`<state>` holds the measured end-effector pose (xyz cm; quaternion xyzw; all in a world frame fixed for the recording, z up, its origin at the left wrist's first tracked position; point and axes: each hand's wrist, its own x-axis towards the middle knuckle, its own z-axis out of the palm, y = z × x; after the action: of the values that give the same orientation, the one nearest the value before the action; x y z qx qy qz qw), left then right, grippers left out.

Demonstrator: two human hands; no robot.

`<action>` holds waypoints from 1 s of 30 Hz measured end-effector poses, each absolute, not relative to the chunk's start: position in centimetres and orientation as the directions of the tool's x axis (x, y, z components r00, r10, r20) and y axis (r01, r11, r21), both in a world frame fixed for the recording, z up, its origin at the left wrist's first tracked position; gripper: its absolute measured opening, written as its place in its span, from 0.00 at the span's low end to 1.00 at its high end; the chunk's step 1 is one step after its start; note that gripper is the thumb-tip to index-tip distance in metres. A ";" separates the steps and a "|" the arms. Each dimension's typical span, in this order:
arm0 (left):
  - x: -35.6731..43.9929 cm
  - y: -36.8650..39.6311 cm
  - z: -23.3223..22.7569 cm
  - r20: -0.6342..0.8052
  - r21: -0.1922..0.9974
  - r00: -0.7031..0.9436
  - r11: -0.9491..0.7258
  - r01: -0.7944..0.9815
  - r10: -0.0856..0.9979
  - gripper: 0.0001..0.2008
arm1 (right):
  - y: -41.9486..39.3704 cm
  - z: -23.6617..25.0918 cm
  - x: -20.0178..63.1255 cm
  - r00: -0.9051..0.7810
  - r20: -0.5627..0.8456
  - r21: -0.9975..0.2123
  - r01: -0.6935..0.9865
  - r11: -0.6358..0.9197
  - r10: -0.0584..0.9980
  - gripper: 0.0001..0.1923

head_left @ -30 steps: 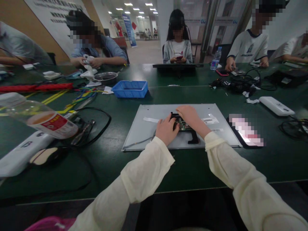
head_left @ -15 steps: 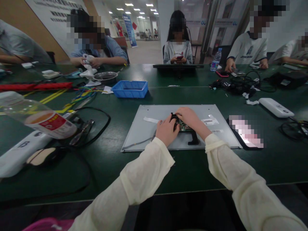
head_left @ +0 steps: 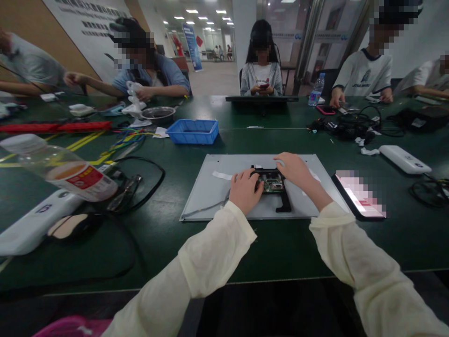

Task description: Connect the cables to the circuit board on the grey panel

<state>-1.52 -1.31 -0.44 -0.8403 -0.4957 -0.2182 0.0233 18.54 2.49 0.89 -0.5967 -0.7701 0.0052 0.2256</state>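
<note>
Under both hands: grey panel [head_left: 210, 196], flat on green table [head_left: 280, 248], long axis running left to right. Near panel centre, black bracket [head_left: 282, 199], stem pointing back toward the body. Between the fingertips, small green circuit board [head_left: 273, 183], seated at bracket top, long axis also left to right. Left hand [head_left: 245, 189] at board's left end, fingers curled, tips against the bracket edge. Right hand [head_left: 296, 171] at far right corner, fingers spread, lying over the bracket top. Actual pinch on board: cannot tell. Equally near, both hands. Right of right hand, phone [head_left: 358, 194]. Far beyond fingertips, blue tray [head_left: 192, 131].
</note>
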 end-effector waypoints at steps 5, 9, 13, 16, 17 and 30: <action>-1.5 -1.5 0.0 0.407 0.178 0.450 -0.552 0.814 0.795 0.14 | 1.0 -1.2 25.9 0.012 0.348 -0.226 0.972 0.071 0.937 0.18; -1.3 -1.7 0.3 0.398 0.146 0.516 -0.608 0.781 0.759 0.16 | 0.3 -3.0 28.9 0.084 0.264 -0.233 0.972 -0.021 0.961 0.20; -1.3 -1.7 0.4 0.379 0.118 0.564 -0.643 0.757 0.734 0.17 | 0.0 -3.1 29.2 0.113 0.210 -0.224 0.972 -0.065 0.971 0.20; -1.3 -1.7 0.4 0.369 0.120 0.576 -0.652 0.749 0.730 0.16 | -0.1 -2.7 29.0 0.120 0.197 -0.246 0.967 -0.070 0.973 0.19; -1.3 -1.7 0.3 0.368 0.122 0.578 -0.654 0.747 0.728 0.16 | -0.2 -2.5 28.9 0.124 0.194 -0.263 0.962 -0.070 0.973 0.19; -1.4 -1.2 0.0 0.368 0.162 0.588 -0.672 0.723 0.720 0.15 | -0.4 -2.1 28.8 0.163 0.199 -0.413 0.908 -0.068 0.966 0.17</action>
<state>-1.39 -1.21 0.05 -0.8910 -0.4049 -0.2053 0.0025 28.79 -0.41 -2.07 -0.7280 -0.6437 0.0642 0.2272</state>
